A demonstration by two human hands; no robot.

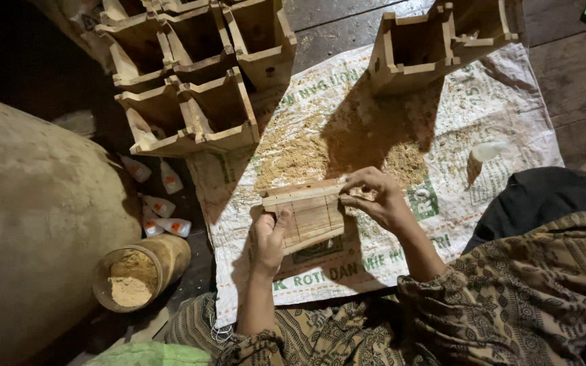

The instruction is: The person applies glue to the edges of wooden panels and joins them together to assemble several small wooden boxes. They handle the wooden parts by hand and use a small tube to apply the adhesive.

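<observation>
Patterned sleeves are seen nearest; a printed woven sack dusted with sawdust is spread on the floor. Above it a small slatted wooden frame is clasped by the left hand, its grip pressed onto the frame's left end, and pinched by the right hand.

Light is dim and warm, falling from above and somewhat behind the viewer onto the white woven plastic sack, the brightest surface. The stacked open wooden boxes throw a long dark shadow across it. The upper left corner sinks into near black. Edges bend with wide-angle distortion; the patterned brown cloth looks slightly soft.
</observation>
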